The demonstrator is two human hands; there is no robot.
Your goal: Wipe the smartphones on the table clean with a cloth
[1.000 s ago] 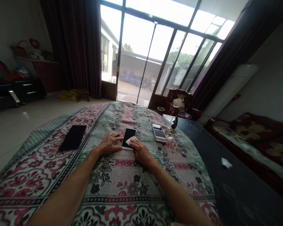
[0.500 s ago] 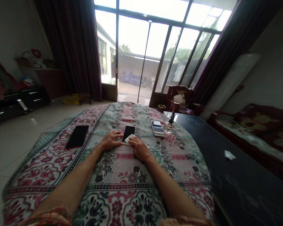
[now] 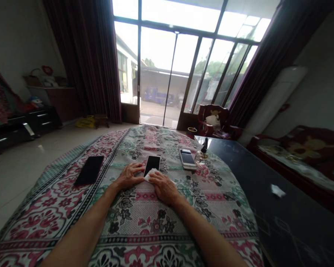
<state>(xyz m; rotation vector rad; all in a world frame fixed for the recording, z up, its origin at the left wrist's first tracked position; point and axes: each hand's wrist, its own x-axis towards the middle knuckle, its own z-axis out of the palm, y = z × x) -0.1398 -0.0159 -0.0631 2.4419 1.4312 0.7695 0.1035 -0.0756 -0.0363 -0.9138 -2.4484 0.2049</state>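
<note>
A white-framed smartphone (image 3: 153, 162) with a dark screen lies face up on the patterned tablecloth, in the middle of the table. My left hand (image 3: 130, 175) steadies it from the left, with fingers along its side edge and the thumb by its lower corner. Pressed under the fingers of my right hand (image 3: 163, 185) is a crumpled white tissue (image 3: 150, 173), which covers the near end of the screen. To the left rests a larger black phone or tablet (image 3: 89, 170) with a reddish edge. Another white phone (image 3: 187, 158) lies to the right, seemingly on top of a pale flat thing.
Beside the white phone stands a small glass bottle or ornament with a dark top (image 3: 204, 147). A dark table (image 3: 239, 167) adjoins on the right, with a crumpled white tissue (image 3: 277, 190) on it. Wooden seats and a glass door lie beyond.
The view has tipped up slightly, so the table sits lower in the picture. My right hand has slid the tissue a little toward the phone's near left corner. My left hand stays at the phone.
</note>
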